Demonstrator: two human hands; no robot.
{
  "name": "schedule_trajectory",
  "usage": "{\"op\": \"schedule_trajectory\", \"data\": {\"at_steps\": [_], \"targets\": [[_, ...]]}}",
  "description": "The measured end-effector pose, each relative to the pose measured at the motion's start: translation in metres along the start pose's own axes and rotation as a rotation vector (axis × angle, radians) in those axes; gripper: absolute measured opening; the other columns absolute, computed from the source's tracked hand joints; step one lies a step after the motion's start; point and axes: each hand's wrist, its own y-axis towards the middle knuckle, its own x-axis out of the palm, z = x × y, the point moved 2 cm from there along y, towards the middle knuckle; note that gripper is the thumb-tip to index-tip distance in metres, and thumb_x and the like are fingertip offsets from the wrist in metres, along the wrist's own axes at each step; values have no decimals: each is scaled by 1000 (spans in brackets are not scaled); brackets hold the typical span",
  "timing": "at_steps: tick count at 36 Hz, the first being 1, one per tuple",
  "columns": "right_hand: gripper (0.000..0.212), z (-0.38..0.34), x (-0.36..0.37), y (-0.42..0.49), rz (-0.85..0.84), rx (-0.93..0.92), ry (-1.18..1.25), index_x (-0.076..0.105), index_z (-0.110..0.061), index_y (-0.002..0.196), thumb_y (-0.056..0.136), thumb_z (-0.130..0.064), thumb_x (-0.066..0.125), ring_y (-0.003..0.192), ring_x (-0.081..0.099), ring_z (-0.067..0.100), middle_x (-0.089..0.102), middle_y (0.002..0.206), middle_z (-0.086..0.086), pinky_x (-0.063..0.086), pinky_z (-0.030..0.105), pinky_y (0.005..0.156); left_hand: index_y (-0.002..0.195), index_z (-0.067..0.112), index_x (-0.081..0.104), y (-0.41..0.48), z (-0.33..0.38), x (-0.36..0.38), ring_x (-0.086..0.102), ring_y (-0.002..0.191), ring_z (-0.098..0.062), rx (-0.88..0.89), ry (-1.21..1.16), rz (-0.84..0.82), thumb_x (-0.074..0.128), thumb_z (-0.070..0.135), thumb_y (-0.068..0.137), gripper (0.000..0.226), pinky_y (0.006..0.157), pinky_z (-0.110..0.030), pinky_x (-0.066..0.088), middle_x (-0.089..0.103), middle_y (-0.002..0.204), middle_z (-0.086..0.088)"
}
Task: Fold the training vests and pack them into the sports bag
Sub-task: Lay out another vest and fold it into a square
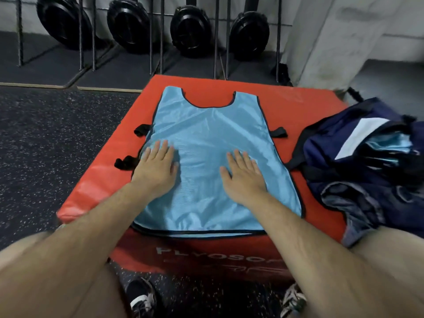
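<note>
A light blue training vest with dark trim lies spread flat on a red padded box, neck hole away from me, black side straps sticking out. My left hand presses flat on the vest's left side with straight fingers. My right hand lies flat on its middle right. A navy sports bag stands open on the box's right side, with light blue fabric showing inside.
Black speckled rubber floor lies to the left. Black weight plates on metal racks stand along the far wall. A white wall corner rises at the back right. My knees and shoes frame the box's front.
</note>
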Motion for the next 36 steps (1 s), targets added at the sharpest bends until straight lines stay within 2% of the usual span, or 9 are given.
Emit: {"op": "schedule_trajectory", "data": {"at_steps": [5,10,16,20,23,26,31,33,36], "targets": [[60,7,-1,-12,11,0,47,2,-23,159,105,-47,13,151,-17,14,-11,166,-3,-12,36,122,158,24,7,-22,70,7,-11,151,-13,132,-164,-117,21,47,104,60,123,-38,-6,-5,164,8],[59,44,-8,-24,21,26,43,5,-22,160,106,-45,16,152,-12,15,-8,166,-4,-11,34,122,157,28,1,-32,81,23,-12,151,-14,108,-93,-173,7,56,100,64,122,-43,-6,-10,163,11],[57,92,-23,-40,-7,90,-20,4,-13,159,108,-35,17,153,-9,18,-7,167,2,-6,35,123,153,13,32,-47,90,12,14,151,-22,181,-181,-44,17,45,98,66,121,-40,11,22,162,-2],[54,85,-20,-57,96,-64,-43,20,-11,157,107,-29,28,153,4,22,9,166,5,3,37,124,119,19,65,-64,109,-6,56,114,-24,460,-314,12,39,64,89,60,104,-39,41,62,121,-2],[39,70,-15,-81,219,-291,42,55,-15,137,102,-25,42,138,38,25,46,148,3,30,42,114,103,24,60,-85,118,-11,50,91,-16,590,-217,-12,56,77,75,59,85,-32,41,54,100,6],[30,59,-12,-105,264,-408,122,68,-22,112,99,-39,46,113,50,19,59,117,-7,42,41,98,107,21,55,-104,114,-7,49,95,-20,599,-89,-72,72,58,71,54,82,-37,43,52,105,3],[70,51,-9,-130,220,-476,51,67,-26,115,78,-81,48,110,49,13,56,113,-11,39,34,97,99,12,58,-121,108,-13,56,93,-31,515,-225,62,64,16,88,13,81,-43,46,57,97,-7],[67,43,-10,-133,242,-480,-4,67,-24,116,81,-77,48,107,50,16,57,111,-8,42,35,94,99,11,58,-122,108,-16,56,93,-30,510,-250,78,60,15,91,9,82,-41,46,57,96,-8],[35,34,-14,-134,317,-462,-13,67,-17,113,92,-43,57,103,56,23,61,106,-1,45,38,88,100,12,56,-123,107,-21,56,92,-25,493,-289,105,57,16,93,8,82,-40,46,55,98,-5]]}}
